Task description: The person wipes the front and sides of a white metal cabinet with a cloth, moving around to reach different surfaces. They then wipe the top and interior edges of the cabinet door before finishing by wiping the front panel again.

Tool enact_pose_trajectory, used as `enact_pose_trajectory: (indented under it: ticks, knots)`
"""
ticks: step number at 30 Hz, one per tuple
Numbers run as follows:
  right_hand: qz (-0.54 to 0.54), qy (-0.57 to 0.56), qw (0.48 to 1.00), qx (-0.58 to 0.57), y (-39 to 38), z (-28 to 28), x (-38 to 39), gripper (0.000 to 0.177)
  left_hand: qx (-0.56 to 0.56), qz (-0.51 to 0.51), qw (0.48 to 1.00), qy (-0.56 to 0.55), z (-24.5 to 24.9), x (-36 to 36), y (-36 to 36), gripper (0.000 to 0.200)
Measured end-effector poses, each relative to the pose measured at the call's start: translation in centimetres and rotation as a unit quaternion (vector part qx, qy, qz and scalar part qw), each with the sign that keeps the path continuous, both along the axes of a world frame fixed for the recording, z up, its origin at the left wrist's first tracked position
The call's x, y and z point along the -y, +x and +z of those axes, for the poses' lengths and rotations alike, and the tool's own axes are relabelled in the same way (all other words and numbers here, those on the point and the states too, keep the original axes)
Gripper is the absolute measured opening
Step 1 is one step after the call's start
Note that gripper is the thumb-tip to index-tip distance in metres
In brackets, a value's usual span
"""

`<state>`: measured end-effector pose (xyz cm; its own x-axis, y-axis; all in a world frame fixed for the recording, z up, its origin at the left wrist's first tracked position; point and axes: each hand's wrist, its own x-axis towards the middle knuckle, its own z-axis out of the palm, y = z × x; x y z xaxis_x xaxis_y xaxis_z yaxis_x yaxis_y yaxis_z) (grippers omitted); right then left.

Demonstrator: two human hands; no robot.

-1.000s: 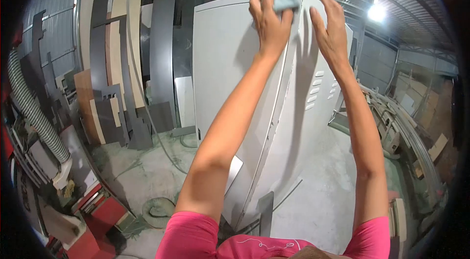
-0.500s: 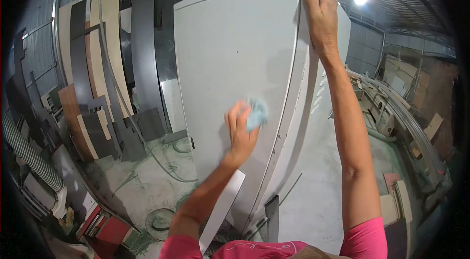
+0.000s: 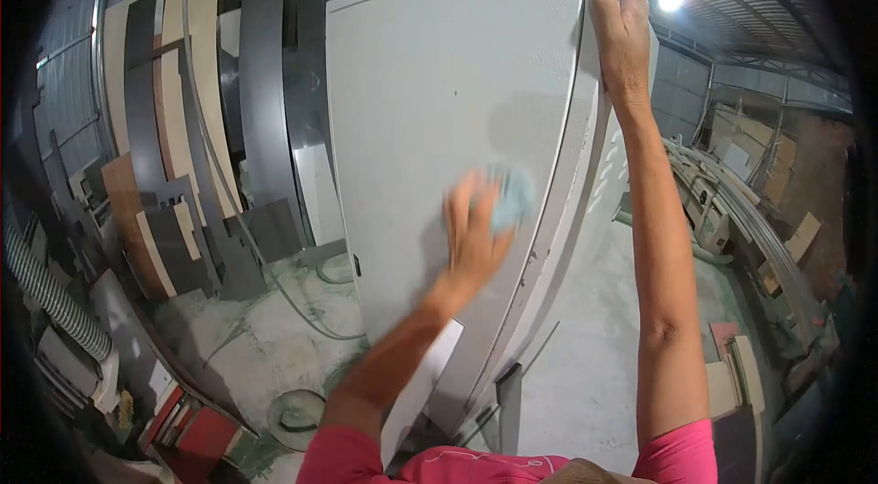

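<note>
A tall, light grey metal cabinet (image 3: pixel 412 118) stands upright in front of me, with a flat panel facing me. My left hand (image 3: pixel 471 223), blurred by motion, presses a light blue cloth (image 3: pixel 514 198) against the lower right part of this panel. Its fingers are closed on the cloth. Up at the cabinet's top right corner, my right hand (image 3: pixel 626 36) grips the edge, thumb toward the front and fingers reaching over the side. Along the cabinet's right edge the paint shows dark chips. A small dark spot marks the panel's upper middle.
Several long boards and panels (image 3: pixel 265 100) lean against the left wall. A ribbed hose (image 3: pixel 55 296) and a red object (image 3: pixel 208 438) are at lower left. A thin cable (image 3: pixel 251 237) hangs down to the floor. Long metal profiles (image 3: pixel 759 209) lie at right.
My left hand and the cloth have moved right and slightly up across the panel. My right hand stays at the corner; it and the cabinet's right edge appear shifted slightly right in view.
</note>
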<state>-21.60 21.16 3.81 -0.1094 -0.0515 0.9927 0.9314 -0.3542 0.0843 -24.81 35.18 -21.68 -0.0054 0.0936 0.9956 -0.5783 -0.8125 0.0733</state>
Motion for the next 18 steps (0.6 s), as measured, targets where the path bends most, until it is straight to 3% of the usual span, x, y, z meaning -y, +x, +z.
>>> enact_pose_trajectory:
  ticks: [1,4,5,9,12,15,18]
  knots:
    - [0.0,0.006,1.0,0.005,-0.2,0.3,0.0,0.051,-0.034,-0.037,0.999,-0.008,-4.7,-0.3,-0.7,0.054]
    - [0.002,0.001,1.0,0.018,-0.7,0.2,-0.4,0.053,-0.097,-0.022,0.995,0.019,-4.3,-2.6,-2.2,0.051]
    - [0.011,0.003,1.0,0.0,-0.9,0.2,-0.6,0.054,-0.073,-0.001,0.997,0.015,-2.1,-3.1,-1.4,0.049]
    - [0.016,-0.007,1.0,-0.001,-0.6,0.3,-0.4,0.056,0.113,0.033,0.993,0.014,18.9,-2.9,1.2,0.04]
    - [0.015,-0.011,1.0,0.006,-0.6,0.2,-0.3,0.056,0.221,0.043,0.974,-0.014,28.2,-2.1,2.3,0.039]
    - [0.008,-0.015,1.0,-0.006,-0.6,0.3,0.0,0.057,0.198,-0.009,0.979,-0.035,26.1,-1.8,2.8,0.039]
    - [0.008,-0.023,1.0,-0.014,-0.3,0.0,-0.3,0.057,0.098,-0.007,0.995,-0.028,13.8,-2.8,2.0,0.042]
